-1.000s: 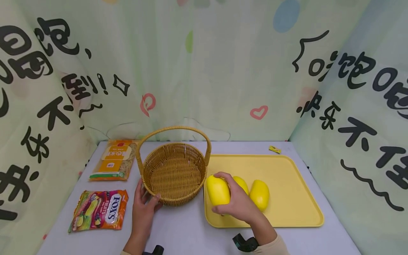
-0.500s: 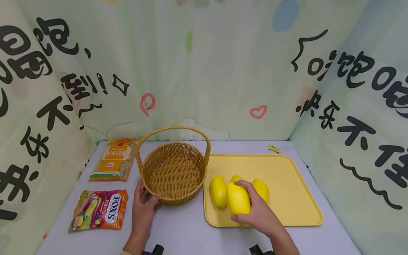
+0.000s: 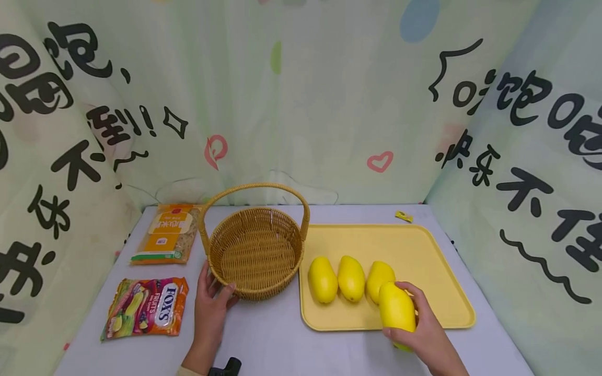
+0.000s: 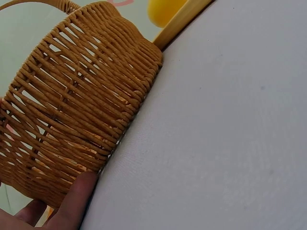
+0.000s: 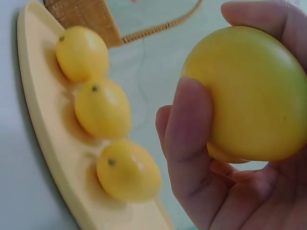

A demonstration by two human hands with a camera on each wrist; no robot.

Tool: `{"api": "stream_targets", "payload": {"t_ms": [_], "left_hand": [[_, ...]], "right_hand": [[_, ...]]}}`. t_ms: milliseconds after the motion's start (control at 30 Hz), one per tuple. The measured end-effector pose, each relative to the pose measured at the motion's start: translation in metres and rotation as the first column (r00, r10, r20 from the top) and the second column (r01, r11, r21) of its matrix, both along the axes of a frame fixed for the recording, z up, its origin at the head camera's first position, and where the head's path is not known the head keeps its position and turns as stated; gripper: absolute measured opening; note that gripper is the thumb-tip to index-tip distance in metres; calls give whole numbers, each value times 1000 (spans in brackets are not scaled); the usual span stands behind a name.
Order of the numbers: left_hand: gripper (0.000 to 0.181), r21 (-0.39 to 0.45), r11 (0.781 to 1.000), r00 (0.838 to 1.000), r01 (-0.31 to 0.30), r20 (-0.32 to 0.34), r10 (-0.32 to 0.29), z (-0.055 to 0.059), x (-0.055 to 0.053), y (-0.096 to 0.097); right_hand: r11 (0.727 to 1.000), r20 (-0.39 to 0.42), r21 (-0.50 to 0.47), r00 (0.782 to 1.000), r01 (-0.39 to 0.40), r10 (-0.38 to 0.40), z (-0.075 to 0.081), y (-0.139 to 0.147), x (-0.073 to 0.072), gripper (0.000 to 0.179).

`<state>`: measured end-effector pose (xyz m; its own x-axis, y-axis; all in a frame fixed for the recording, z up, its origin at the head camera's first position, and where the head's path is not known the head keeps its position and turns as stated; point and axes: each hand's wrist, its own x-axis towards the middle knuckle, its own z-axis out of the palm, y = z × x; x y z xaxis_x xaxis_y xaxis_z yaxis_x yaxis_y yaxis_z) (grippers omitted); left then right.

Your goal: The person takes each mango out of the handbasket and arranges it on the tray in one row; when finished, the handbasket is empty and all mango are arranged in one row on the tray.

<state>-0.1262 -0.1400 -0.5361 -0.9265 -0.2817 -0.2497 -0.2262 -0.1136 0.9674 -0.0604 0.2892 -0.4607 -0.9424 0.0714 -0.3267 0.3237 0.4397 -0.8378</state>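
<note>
My right hand (image 3: 425,334) grips a yellow mango (image 3: 396,308) over the front edge of the yellow tray (image 3: 437,277). Its thumb and fingers press opposite sides of the fruit in the right wrist view. Three more mangoes lie in a row on the tray: a left one (image 3: 322,280), a middle one (image 3: 351,279) and a right one (image 3: 379,279), which the held mango partly overlaps in the head view. My left hand (image 3: 211,308) holds the lower left side of a round wicker basket (image 3: 256,256), thumb at its front wall (image 4: 76,124). The basket's inside is bare.
Left of the basket lie an orange packet of grain-like food (image 3: 166,235) and a colourful FOX'S sweets bag (image 3: 147,307). A small yellow wrapper (image 3: 403,216) rests behind the tray. Printed curtains (image 3: 305,104) enclose the table at the back and sides.
My right hand has carried the held mango rightward and toward the front edge of the tray, uncovering the left and middle mangoes. The left hand and basket stay in place.
</note>
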Motion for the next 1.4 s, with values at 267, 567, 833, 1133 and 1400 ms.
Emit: {"api": "stream_targets", "payload": {"t_ms": [267,567,833,1133,1400], "left_hand": [[92,-1,1000,1000,4,-28,-4,4,-3,-2],[93,14,1000,1000,2,-31,-2,7,-3,-4],[94,27,1000,1000,4,-21,-4,7,-3,-3],[94,23,1000,1000,3,7,-3,5,0,-1],[94,18,1000,1000,-3,19,2,4,1,1]], "right_hand": [[997,32,14,997,70,-70,-3,27,3,104],[993,-15,92,997,72,-71,2,44,-20,106],[980,-54,196,998,44,-34,0,54,-52,109],[967,-35,256,999,-12,22,-19,69,-75,107],[949,-15,305,996,-79,88,-29,79,-89,104]]}}
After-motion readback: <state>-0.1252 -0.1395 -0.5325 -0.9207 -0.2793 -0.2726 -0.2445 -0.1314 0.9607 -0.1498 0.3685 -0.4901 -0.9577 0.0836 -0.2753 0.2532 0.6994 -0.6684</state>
